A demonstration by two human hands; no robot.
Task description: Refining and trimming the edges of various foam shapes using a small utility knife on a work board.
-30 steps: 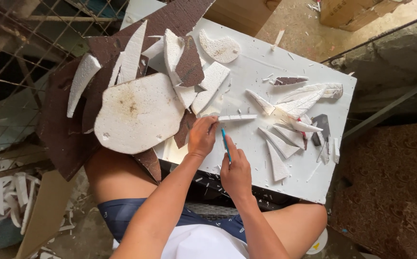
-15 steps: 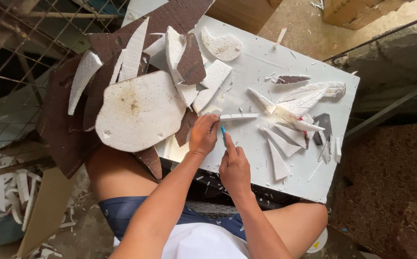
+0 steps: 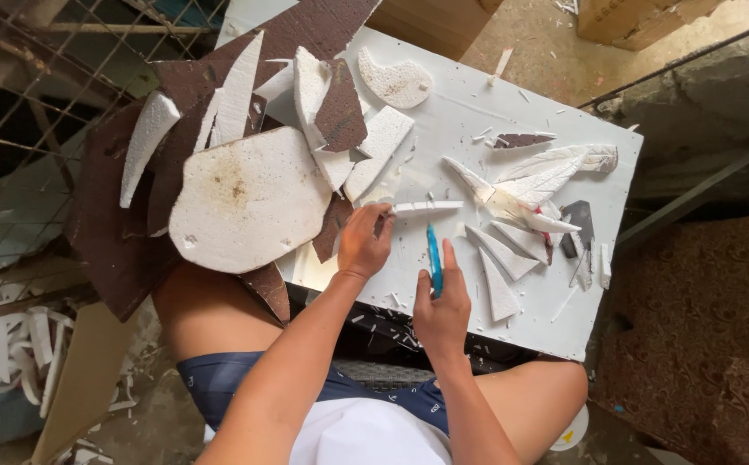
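Left hand [image 3: 364,244] pinches the foam strip [image 3: 428,207], lying crosswise; right hand [image 3: 441,312] grips the blue knife [image 3: 434,258], just below it.

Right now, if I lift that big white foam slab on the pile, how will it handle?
The foam slab looks like white expanded foam, so probably very light for its size. It appears thick and flat, so likely stiff rather than floppy. Its ragged edges and the crumbs on the white table suggest it may chip or snap if squeezed.
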